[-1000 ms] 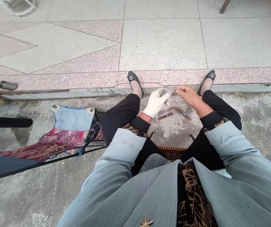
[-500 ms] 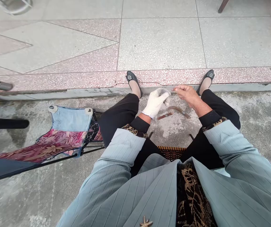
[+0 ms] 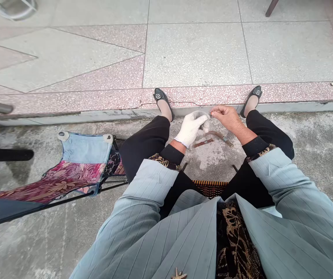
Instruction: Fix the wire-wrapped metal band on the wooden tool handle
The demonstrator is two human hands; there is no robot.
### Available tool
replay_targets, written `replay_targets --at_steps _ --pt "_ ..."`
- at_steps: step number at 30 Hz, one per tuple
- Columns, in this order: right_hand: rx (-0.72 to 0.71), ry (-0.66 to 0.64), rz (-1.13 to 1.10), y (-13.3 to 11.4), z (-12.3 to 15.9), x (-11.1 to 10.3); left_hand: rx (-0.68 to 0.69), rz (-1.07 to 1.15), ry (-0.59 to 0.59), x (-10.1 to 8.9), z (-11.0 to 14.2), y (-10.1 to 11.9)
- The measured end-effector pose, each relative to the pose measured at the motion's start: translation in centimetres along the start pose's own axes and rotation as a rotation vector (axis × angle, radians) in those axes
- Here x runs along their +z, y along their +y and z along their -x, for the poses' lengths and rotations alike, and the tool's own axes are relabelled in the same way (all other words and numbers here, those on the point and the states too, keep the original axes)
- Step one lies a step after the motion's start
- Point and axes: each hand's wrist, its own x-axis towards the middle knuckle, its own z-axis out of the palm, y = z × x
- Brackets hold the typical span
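My left hand [image 3: 190, 127] wears a white knitted glove, its fingers curled and thumb pressed against them. Facing it, my bare right hand [image 3: 226, 117] pinches thumb and forefinger together right by the gloved fingertips. Whatever lies between the two hands is too small and pale to make out. On the concrete beneath them rest a curved brown rod-like piece [image 3: 220, 136] and a short, flat, rusty-brown strip [image 3: 203, 143], partly close to the glove.
A folding chair with floral and denim cloth [image 3: 76, 168] stands at the left. Beyond my feet runs a raised tiled step [image 3: 195, 54]. A metal cup [image 3: 0, 107] lies on the step's left end. Under me is a woven seat [image 3: 211, 188].
My right hand has moved slightly left, so its fingertips now come up against the gloved ones. The left hand has stayed nearly in place.
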Motion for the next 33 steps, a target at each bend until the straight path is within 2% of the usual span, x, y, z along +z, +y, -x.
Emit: replay_targets --at_steps 7,17,20,22,25,27,31,33 --pt "-0.091 0.016 0.201 -0.7 0.5 -0.3 -0.038 0.044 -0.032 -0.2 -0.2 -0.5" --pt "-0.198 -0.082 0.459 -0.3 0.2 -0.8 -0.085 0.049 -0.065 -0.1 -0.4 -0.8" --pt "-0.219 -0.133 0.585 -0.3 0.2 -1.2 -0.062 -0.093 -0.023 -0.3 -0.3 -0.6" --pt "-0.204 -0.172 0.647 -0.4 0.2 -1.4 0.009 -0.321 0.029 -0.6 -0.3 -0.5" --pt "-0.090 -0.250 0.630 -0.8 0.2 -1.6 0.165 -0.726 0.057 -0.9 -0.2 -0.3" --pt "0.008 -0.295 0.543 -1.2 0.2 -1.6 0.224 -0.873 0.035 -0.9 -0.2 -0.1" --pt "0.094 -0.290 0.373 -1.2 0.1 -1.6 0.249 -0.889 -0.012 -0.8 -0.3 0.2" --pt "0.086 -0.270 0.356 -0.9 0.0 -1.5 0.181 -0.777 -0.027 -0.7 -0.4 0.2"
